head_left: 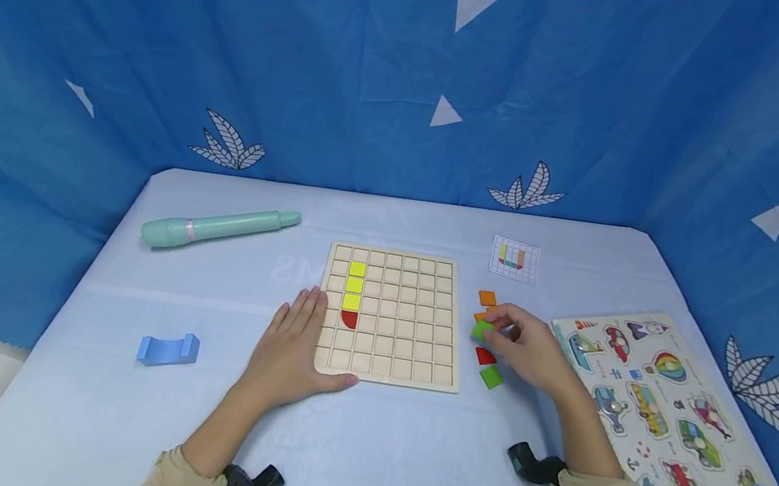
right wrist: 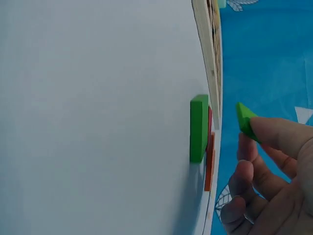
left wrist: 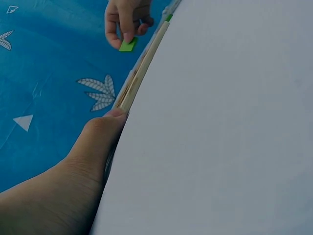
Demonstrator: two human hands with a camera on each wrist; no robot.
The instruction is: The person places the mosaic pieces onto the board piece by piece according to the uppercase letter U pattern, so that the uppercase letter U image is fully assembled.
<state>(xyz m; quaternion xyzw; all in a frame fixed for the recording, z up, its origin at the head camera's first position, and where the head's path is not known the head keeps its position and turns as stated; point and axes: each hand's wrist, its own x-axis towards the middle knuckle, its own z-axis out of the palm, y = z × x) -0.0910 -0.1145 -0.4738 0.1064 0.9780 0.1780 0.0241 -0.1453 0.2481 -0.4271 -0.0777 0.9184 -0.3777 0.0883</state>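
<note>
A wooden grid board (head_left: 402, 318) lies on the table with three yellow square tiles (head_left: 354, 285) and a red quarter-round tile (head_left: 349, 319) in its second column. My left hand (head_left: 295, 345) rests along the board's left side, fingers straight, its thumb (left wrist: 105, 132) at the front edge. To the right of the board, my right hand (head_left: 527, 347) pinches a green square tile (right wrist: 246, 121) between thumb and fingers, lifted off the table. Under and beside that hand lie orange tiles (head_left: 487, 298), partly hidden, another red quarter-round tile (head_left: 485, 357) and a second green tile (head_left: 492, 377).
Behind the loose tiles lies a small pattern card (head_left: 514, 259) with a coloured U shape. A picture puzzle board (head_left: 674, 436) covers the right side. On the left are a mint-green tube-like object (head_left: 221, 229) and a blue curved block (head_left: 168, 350). Blue curtains (head_left: 412, 73) surround the table.
</note>
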